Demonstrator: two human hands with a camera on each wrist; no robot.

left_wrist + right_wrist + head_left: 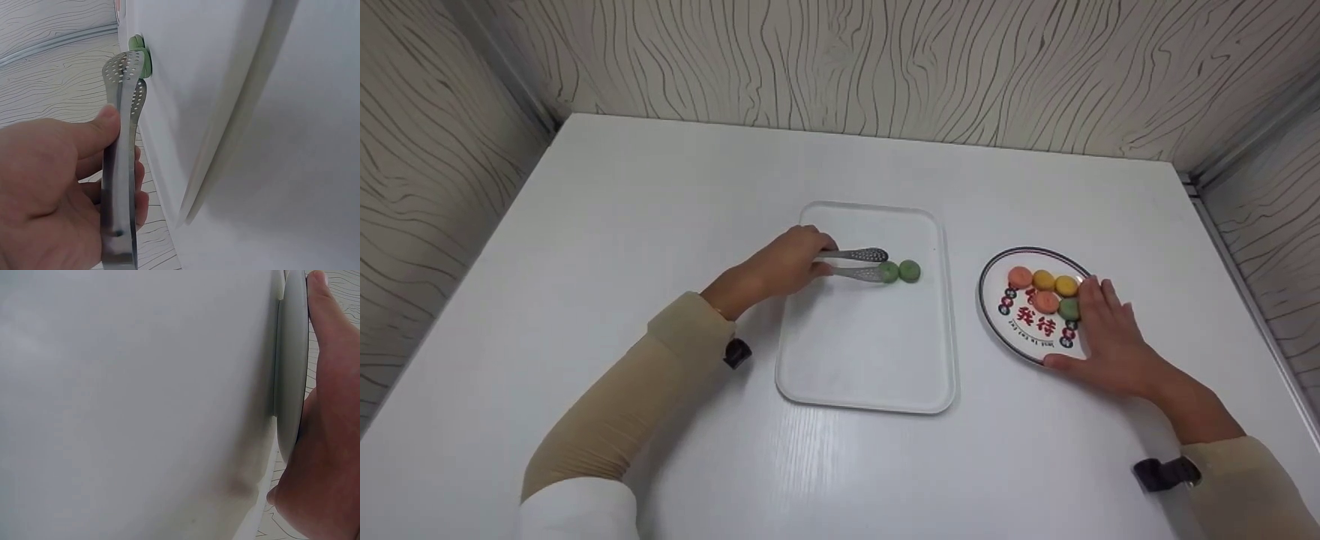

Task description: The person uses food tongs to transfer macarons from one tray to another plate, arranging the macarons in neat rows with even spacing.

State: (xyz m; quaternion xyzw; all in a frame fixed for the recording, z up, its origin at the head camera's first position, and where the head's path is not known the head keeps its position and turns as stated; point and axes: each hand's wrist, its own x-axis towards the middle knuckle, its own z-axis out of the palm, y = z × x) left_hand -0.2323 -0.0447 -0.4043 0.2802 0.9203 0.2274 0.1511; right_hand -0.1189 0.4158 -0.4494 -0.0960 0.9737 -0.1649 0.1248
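In the head view my left hand (791, 262) grips metal serving tongs (120, 169) with perforated tips, thumb on one arm and fingers on the other. The tong tips are spread apart, right at the nearer of two green macarons (910, 271) that sit side by side on a white rectangular tray (866, 397). My right hand (1114, 341) rests on the right rim of a round white plate (1016, 334) with a dark edge and red lettering, its fingers straight. On that plate lie pink (1020, 277), yellow (1066, 286) and green macarons, the green one beside my fingers.
Both the tray and the plate stand on a white table (697, 195), the plate to the right of the tray. Wood-grain patterned panels (840, 67) rise behind the table and at both sides.
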